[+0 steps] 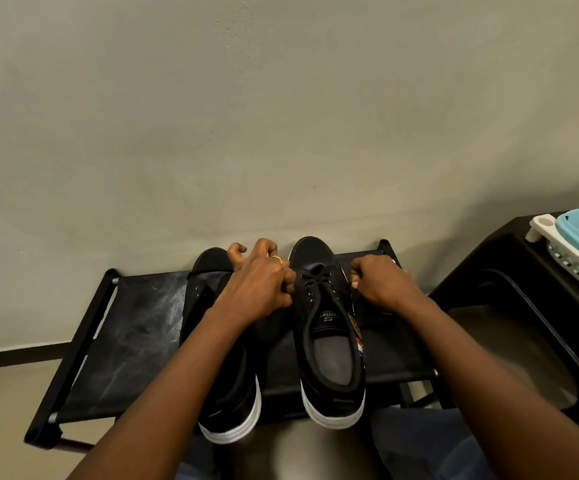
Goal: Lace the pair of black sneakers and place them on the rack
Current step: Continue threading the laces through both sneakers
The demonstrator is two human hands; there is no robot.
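Both black canvas sneakers with thick white rubber soles sit side by side on the top shelf of the low black fabric-and-tube shoe rack (132,327), toes to the wall. The right-hand sneaker (331,327) lies between the two hands; the left-hand sneaker (224,372) runs under the left wrist.

The left hand (264,282) is clenched at the inner edge of the right-hand sneaker, apparently pinching one end of the thin black lace (315,280); the right hand (380,282) is curled at the outer edge, seemingly gripping the other end, though black on black hides the strands themselves.

The risks, as I judge them: uneven pulling could draw one lace end short or drag it back out of a small metal-ringed eyelet; a hard tug could slide the light shoe along the slick, scuffed shelf fabric, which sags and gives little grip; black lace on black canvas makes a skipped eyelet easy to miss.

The uppers look matte and woven, the tongue soft, the insole grey and smooth, the rack tubes hard and round.
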